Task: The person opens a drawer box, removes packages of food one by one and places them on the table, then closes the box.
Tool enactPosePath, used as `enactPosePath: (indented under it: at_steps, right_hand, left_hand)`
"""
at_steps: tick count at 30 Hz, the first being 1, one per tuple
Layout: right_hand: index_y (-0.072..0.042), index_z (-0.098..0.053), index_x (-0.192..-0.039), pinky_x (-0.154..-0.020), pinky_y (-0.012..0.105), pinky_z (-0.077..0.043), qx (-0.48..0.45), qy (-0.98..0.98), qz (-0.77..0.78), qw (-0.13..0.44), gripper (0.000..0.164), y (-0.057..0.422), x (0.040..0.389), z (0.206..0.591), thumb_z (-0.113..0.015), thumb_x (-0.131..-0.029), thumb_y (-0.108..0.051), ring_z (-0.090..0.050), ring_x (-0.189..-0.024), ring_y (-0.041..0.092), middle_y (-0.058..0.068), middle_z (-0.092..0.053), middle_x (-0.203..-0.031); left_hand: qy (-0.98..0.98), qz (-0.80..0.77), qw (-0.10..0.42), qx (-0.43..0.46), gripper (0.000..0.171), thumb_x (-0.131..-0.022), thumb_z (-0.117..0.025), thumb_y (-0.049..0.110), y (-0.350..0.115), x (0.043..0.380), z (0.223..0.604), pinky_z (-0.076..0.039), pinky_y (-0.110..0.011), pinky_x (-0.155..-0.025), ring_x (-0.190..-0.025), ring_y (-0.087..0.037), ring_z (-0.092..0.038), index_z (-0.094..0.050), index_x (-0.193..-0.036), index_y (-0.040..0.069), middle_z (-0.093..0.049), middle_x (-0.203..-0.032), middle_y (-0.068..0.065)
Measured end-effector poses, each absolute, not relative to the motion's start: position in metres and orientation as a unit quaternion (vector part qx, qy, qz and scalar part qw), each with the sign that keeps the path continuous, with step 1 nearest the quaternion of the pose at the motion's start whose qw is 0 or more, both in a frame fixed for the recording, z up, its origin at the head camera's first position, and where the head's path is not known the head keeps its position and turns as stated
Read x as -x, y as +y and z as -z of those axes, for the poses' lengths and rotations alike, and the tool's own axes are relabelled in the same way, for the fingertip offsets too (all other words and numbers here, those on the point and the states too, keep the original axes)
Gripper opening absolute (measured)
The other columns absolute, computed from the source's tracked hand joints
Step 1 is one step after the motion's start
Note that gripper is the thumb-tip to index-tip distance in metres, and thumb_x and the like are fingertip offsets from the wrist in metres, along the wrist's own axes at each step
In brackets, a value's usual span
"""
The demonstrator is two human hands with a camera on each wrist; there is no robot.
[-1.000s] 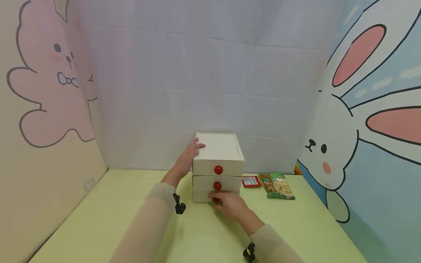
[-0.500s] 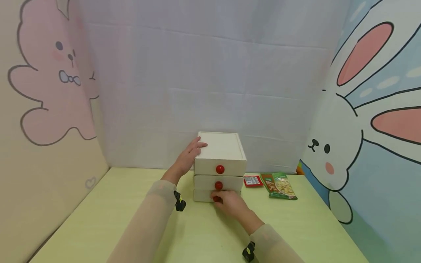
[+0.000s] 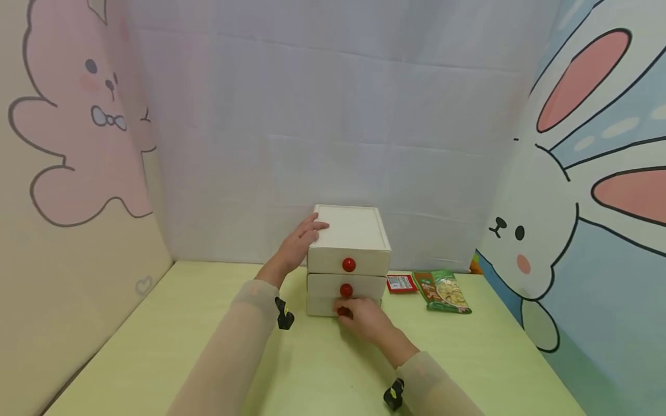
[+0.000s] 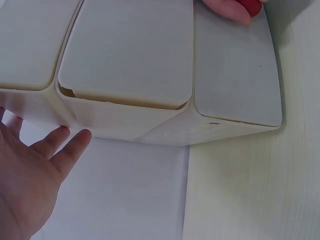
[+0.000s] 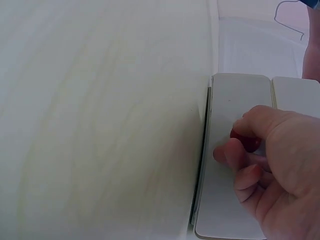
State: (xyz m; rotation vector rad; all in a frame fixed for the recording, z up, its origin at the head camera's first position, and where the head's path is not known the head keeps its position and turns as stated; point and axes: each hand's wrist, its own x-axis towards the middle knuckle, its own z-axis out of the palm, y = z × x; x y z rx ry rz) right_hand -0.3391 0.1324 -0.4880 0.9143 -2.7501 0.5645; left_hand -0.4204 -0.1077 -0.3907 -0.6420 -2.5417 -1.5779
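Note:
A white three-drawer box (image 3: 348,228) with round red knobs stands against the back wall. At its bottom drawer (image 5: 230,210), my right hand (image 3: 366,319) pinches the red knob (image 5: 246,142) between thumb and fingers. The bottom drawer's front looks flush with the box. My left hand (image 3: 296,245) rests against the box's upper left side, fingers extended, some fingertips over the top edge. In the left wrist view, the left fingers (image 4: 72,150) touch the side wall and hold nothing. Above the right hand, the middle knob (image 3: 346,290) and top knob (image 3: 349,264) are untouched.
Right of the box lie a small red packet (image 3: 401,283) with a white label and a green and brown food packet (image 3: 442,292). The pale yellow-green table (image 3: 208,323) is bounded by a white cloth (image 3: 234,144) behind and printed panels at both sides.
The camera view shifts slightly. Both hands keep their places: the left on the box's side, the right on the bottom knob. The drawers show no visible movement.

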Motion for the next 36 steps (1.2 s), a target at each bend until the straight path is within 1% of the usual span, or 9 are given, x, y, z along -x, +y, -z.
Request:
enactPosePath:
  at_steps: [8,15,20,27,32,36]
  right_hand:
    - [-0.013,-0.078,-0.11,-0.08,0.036,-0.06,-0.321,-0.926,-0.169,0.1,0.015,0.135,0.336,0.484,-0.081,-0.096,-0.008,-0.065,-0.085,0.019,0.003,-0.078,-0.099]
    - [-0.016,-0.077,-0.112,-0.079,0.031,-0.059,-0.341,-0.922,-0.153,0.097,0.016,0.14,0.332,0.486,-0.08,-0.098,-0.01,-0.062,-0.081,0.011,-0.003,-0.077,-0.099]
    - [-0.016,-0.077,-0.112,-0.078,0.03,-0.058,-0.351,-0.918,-0.159,0.099,0.016,0.142,0.33,0.485,-0.079,-0.097,-0.009,-0.062,-0.08,0.01,-0.003,-0.077,-0.097]
    - [-0.017,-0.078,-0.116,-0.085,0.033,-0.062,-0.352,-0.917,-0.167,0.081,0.016,0.144,0.324,0.484,-0.078,-0.1,-0.012,-0.068,-0.088,0.01,-0.003,-0.08,-0.105]
    - [-0.017,-0.078,-0.117,-0.084,0.032,-0.061,-0.348,-0.92,-0.169,0.069,0.017,0.144,0.32,0.485,-0.077,-0.101,-0.013,-0.066,-0.088,0.007,-0.003,-0.08,-0.106]
    - [-0.017,-0.078,-0.117,-0.085,0.032,-0.061,-0.346,-0.921,-0.165,0.064,0.017,0.144,0.317,0.486,-0.078,-0.101,-0.012,-0.067,-0.089,0.007,-0.003,-0.08,-0.108]
  left_hand:
    - [-0.827,0.524,0.038,0.201,0.051,-0.114,-0.036,0.039,-0.106,0.423,0.392,-0.017,-0.07,-0.135,-0.173,-0.029,-0.014,-0.062,-0.156,0.024,-0.019,-0.184,0.012]
    - [-0.82,0.531,0.036,0.211,0.052,-0.115,-0.034,0.038,-0.106,0.42,0.392,-0.016,-0.071,-0.134,-0.173,-0.03,-0.012,-0.06,-0.157,0.021,-0.017,-0.185,0.009]
    - [-0.817,0.533,0.042,0.215,0.053,-0.115,-0.034,0.038,-0.106,0.421,0.394,-0.016,-0.071,-0.134,-0.173,-0.031,-0.012,-0.059,-0.158,0.02,-0.016,-0.186,0.008]
    - [-0.813,0.538,0.048,0.216,0.053,-0.115,-0.033,0.039,-0.104,0.422,0.395,-0.016,-0.071,-0.134,-0.173,-0.03,-0.012,-0.059,-0.158,0.022,-0.015,-0.185,0.01]
    - [-0.812,0.542,0.046,0.21,0.052,-0.115,-0.034,0.04,-0.104,0.422,0.397,-0.015,-0.071,-0.135,-0.173,-0.028,-0.011,-0.059,-0.157,0.023,-0.015,-0.185,0.013]
    - [-0.81,0.544,0.047,0.214,0.053,-0.115,-0.033,0.039,-0.104,0.421,0.397,-0.015,-0.071,-0.135,-0.174,-0.028,-0.01,-0.058,-0.158,0.022,-0.014,-0.185,0.012]
